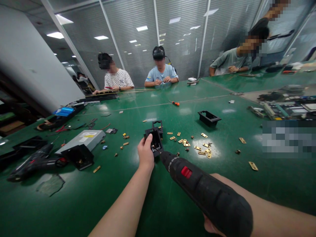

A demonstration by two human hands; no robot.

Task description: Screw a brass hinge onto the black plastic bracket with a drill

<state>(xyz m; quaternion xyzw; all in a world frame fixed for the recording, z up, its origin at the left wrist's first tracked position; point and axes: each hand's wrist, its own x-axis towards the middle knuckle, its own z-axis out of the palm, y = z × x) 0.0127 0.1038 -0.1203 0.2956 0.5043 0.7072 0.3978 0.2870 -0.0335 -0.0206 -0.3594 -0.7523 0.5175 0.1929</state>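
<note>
The small black plastic housing (156, 141) stands tilted on the green bench (158, 204), right in front of you, and your left hand (145, 154) has it: your fingers (148, 139) are curled narrow around its left side, thumb up against the near edge. Just behind it, touching or nearly so, sits a second black housing (158, 126).

Your right hand (209, 227) is closed around the grip of the black electric screwdriver (204, 192), mostly hidden behind its body. The tool's tip points into the housing's open face, right beside your left fingers.

To the right of the housing, small brass plates (203, 149) lie scattered on the bench. Further back right is another black housing (209, 118). To your left lies a grey metal box (82, 140).
</note>
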